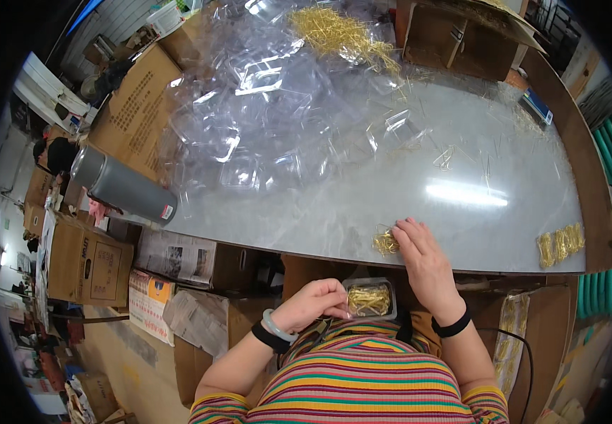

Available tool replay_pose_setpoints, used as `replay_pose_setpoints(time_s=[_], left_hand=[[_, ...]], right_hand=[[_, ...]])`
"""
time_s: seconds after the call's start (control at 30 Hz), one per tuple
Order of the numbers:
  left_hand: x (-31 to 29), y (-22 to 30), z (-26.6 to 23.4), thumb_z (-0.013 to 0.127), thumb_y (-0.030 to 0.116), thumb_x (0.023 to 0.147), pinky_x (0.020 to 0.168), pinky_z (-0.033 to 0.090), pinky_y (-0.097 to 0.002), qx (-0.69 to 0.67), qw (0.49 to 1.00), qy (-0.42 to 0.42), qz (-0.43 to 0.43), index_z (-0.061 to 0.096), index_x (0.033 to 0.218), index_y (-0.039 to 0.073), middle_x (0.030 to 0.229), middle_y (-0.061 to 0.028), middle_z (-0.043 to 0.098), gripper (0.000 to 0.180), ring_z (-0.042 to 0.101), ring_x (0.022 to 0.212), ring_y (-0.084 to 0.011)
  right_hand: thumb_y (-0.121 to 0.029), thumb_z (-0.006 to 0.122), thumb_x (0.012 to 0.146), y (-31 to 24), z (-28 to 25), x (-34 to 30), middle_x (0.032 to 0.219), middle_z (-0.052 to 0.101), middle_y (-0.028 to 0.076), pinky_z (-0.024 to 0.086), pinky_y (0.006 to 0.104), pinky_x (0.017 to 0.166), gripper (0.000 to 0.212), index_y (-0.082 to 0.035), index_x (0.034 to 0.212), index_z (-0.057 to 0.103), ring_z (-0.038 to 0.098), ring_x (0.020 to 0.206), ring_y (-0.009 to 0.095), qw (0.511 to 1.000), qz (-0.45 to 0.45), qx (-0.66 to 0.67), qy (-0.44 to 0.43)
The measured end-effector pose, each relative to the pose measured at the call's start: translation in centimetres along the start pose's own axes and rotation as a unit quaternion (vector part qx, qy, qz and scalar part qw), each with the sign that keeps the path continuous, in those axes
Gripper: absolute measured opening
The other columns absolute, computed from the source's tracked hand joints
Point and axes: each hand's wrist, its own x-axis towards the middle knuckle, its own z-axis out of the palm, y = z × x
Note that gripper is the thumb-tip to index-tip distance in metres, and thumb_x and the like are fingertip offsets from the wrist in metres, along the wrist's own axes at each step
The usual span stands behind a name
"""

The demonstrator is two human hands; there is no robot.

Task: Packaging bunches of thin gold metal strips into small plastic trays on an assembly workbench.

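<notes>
Dark print (pixel 99 272) on brown carton (pixel 73 247), cardboard flap (pixel 133 113) and newspaper (pixel 179 258); label (pixel 168 211) (red and white) on grey bottle (pixel 129 188)

On the counter (pixel 461 226), a tray heap (pixel 278 113) lies right of a bottle (pixel 128 186), with a wire pile (pixel 341 32) at its far side. A wire clump (pixel 384 244) lies left of my right hand (pixel 428 268), wire bundles (pixel 560 245) at the near right corner. Below the near edge, a filled tray (pixel 393 300) sits right of my left hand (pixel 313 302).

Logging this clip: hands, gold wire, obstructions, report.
Left hand at clear tray, gold wire pieces inside. Right hand at gold bundle on table. Gray bottle far left, not blocking.
</notes>
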Motion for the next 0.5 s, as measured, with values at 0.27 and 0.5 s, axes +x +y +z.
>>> replay_pose_setpoints(time_s=[0.27,0.5], left_hand=[[2.6,-0.1,1.7,0.052,0.013,0.105,0.094,0.059,-0.0451,-0.092,0.993,0.041,0.059,0.058,0.104,0.0,0.101,-0.0096,0.065,0.014,0.068,0.091,-0.0208],[0.7,-1.2,2.9,0.048,0.014,0.107,0.098,0.057,-0.0409,-0.057,0.996,0.026,0.071,0.057,0.108,-0.002,0.11,-0.0113,0.065,0.018,0.067,0.101,-0.0204]], right_hand=[[0.0,0.056,0.084,-1.7,-0.8,-1.6,0.136,0.057,0.018,0.04,0.0471,0.114,0.045,0.003,0.129,0.057,0.051,0.132,0.036,0.997,-0.048,0.041,-0.044],[0.004,0.068,0.084,-4.2,0.4,-5.9,0.122,0.064,0.016,0.05,0.0472,0.105,0.034,0.0,0.118,0.064,0.062,0.118,0.036,0.986,-0.027,0.162,0.001]])
